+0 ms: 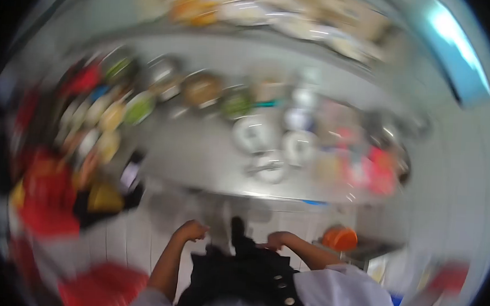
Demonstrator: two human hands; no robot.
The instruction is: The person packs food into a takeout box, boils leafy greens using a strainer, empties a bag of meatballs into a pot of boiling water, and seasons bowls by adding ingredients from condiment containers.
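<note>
The view is smeared by motion. My left hand (193,230) hangs in the air left of the black apron (248,282), short of the table's front edge. Its fingers are loosely bent and apart, and nothing shows in them. On the other side, my right hand (275,240) is at the apron's upper edge, with a finger stretched toward the middle; I see nothing held. Beyond both hands lies the steel table (189,155). White dishes (254,134) and a small white bowl (269,168) rest on it.
Several bowls with food, one brown (202,88), line the table's back. Pink and red packets (381,171) lie at its right end. A person in red (46,188) is at the left. An orange container (339,238) sits right of my right hand.
</note>
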